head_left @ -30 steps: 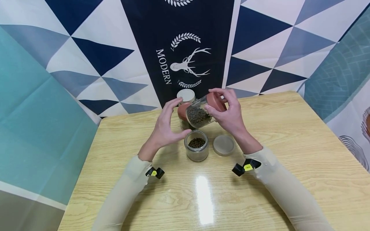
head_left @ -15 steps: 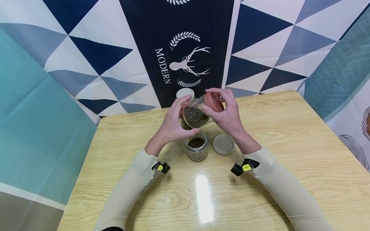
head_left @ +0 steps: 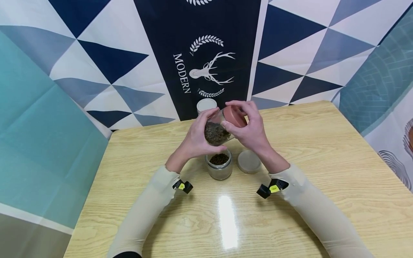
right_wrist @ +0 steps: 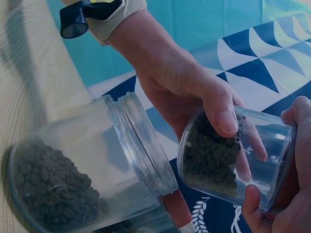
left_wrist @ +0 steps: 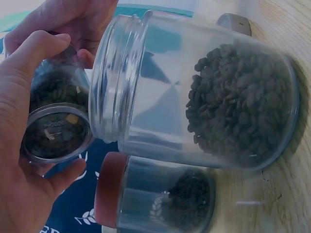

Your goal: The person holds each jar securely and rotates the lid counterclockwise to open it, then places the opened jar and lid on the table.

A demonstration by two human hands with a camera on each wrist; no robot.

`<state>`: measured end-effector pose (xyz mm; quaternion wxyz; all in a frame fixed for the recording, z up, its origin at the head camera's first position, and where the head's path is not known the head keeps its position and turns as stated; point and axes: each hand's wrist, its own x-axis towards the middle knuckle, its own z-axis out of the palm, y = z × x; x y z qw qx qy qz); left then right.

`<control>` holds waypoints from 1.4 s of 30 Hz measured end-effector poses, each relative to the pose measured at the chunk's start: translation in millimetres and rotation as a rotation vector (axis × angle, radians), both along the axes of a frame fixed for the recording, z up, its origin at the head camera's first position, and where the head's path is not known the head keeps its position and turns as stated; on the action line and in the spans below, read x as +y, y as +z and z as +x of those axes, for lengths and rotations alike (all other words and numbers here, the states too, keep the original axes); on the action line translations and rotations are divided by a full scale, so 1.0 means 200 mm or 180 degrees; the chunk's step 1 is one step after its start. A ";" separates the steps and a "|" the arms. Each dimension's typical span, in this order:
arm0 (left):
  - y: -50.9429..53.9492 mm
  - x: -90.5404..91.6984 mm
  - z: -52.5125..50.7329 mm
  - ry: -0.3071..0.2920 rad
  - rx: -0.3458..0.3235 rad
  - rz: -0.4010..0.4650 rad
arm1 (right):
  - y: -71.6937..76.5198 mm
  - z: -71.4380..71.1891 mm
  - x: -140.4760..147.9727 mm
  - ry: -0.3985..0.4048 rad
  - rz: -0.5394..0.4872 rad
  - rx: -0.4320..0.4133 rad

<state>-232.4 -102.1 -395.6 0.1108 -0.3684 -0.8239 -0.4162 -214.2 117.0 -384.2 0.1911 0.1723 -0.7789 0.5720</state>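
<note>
A clear jar [head_left: 214, 133] with a reddish-brown lid [head_left: 234, 116] is held tilted in the air, its lid end up to the right. Dark pellet-like pieces lie inside it. My left hand [head_left: 200, 138] grips the jar's body near its base, thumb on the near side in the right wrist view. My right hand [head_left: 250, 125] grips the lid end, fingers over the lid. Just below stands a wider open glass jar [head_left: 220, 172], upright and partly filled with dark brown bean-like pieces [head_left: 219, 159]. My left thumb overlaps its far rim in the head view.
A pale round lid [head_left: 249, 162] lies on the wooden table [head_left: 206, 222], right of the open jar. Behind the hands stands a white-lidded jar [head_left: 206, 104]. Another jar with a reddish-brown lid [left_wrist: 111, 189] shows in the left wrist view. A patterned cloth [head_left: 116, 53] hangs behind the table.
My left hand has moved right and closed round the body of the tilted jar. My right hand has shifted slightly left with the jar. The open jar has stayed in place.
</note>
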 end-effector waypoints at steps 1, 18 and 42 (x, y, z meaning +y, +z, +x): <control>0.00 0.00 0.00 0.0001 -0.0007 -0.0003 | 0.00 0.00 0.00 0.0000 0.0005 -0.0004; -0.01 0.01 0.02 0.0169 -0.0027 0.0030 | 0.01 0.02 -0.03 0.0109 0.0027 -0.0042; -0.03 0.01 0.04 0.0201 0.0006 0.0115 | 0.02 0.04 -0.04 0.0094 0.0268 -0.0154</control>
